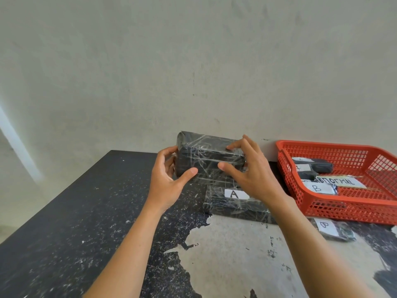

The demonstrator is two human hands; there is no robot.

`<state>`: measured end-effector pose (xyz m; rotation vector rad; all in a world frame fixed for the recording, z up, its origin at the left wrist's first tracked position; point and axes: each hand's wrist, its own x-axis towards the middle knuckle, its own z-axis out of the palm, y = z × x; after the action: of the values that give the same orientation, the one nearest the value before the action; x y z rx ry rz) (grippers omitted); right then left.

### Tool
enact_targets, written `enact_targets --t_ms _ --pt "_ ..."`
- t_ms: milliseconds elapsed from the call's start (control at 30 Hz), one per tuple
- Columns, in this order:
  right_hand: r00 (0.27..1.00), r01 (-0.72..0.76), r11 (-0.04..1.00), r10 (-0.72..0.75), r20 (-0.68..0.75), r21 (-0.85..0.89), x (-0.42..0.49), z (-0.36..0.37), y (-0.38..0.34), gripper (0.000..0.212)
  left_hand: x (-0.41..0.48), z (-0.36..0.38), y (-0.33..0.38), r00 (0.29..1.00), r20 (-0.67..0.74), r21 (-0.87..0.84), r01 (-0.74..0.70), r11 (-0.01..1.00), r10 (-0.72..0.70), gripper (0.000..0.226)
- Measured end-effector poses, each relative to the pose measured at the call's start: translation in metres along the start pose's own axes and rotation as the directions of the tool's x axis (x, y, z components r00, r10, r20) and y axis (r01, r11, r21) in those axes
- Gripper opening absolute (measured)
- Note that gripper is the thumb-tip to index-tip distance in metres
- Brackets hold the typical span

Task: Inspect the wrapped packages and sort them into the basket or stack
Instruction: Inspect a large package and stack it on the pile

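Bench (64, 222): black top, heavily worn, with a large pale patch of bare surface toward the near right; it butts against a plain whitish plaster wall (193, 61) along its far edge. Both hands clamp one black wrapped package (206, 160), raised above the bench near the far edge: left hand (167, 181) on its left end, right hand (249, 177) on its right end, thumbs on the near face. Packages counted: one held, one labelled "A" (234, 203) lying on the bench directly below it, one labelled "B" (333, 230) at the bench's right edge in front of the basket. Red plastic basket (335, 209) at the far right corner holds at least three more (labels partly hidden, one reads "B").
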<state>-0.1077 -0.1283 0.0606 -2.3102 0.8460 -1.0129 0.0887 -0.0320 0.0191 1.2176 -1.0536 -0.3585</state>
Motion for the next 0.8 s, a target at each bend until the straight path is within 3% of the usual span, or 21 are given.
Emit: enact_targets --t_ms 267,467,800 --pt "0.999 -0.026 0.998 0.023 -0.043 -0.061 -0.003 0.014 -0.004 0.03 -0.002 0.008 0.001 0.998 -0.057 -0.034 0.013 0.999 -0.015 0.062" --pt "0.999 -0.047 0.994 0.049 0.018 -0.104 -0.002 0.004 -0.008 0.075 0.0 0.006 0.0 0.999 -0.032 -0.033 -0.018 0.999 0.017 0.062" --pt "0.999 -0.044 0.999 0.044 -0.029 -0.015 -0.005 0.014 -0.006 0.032 -0.001 0.005 -0.003 0.995 0.096 -0.039 -0.02 0.999 0.024 0.062"
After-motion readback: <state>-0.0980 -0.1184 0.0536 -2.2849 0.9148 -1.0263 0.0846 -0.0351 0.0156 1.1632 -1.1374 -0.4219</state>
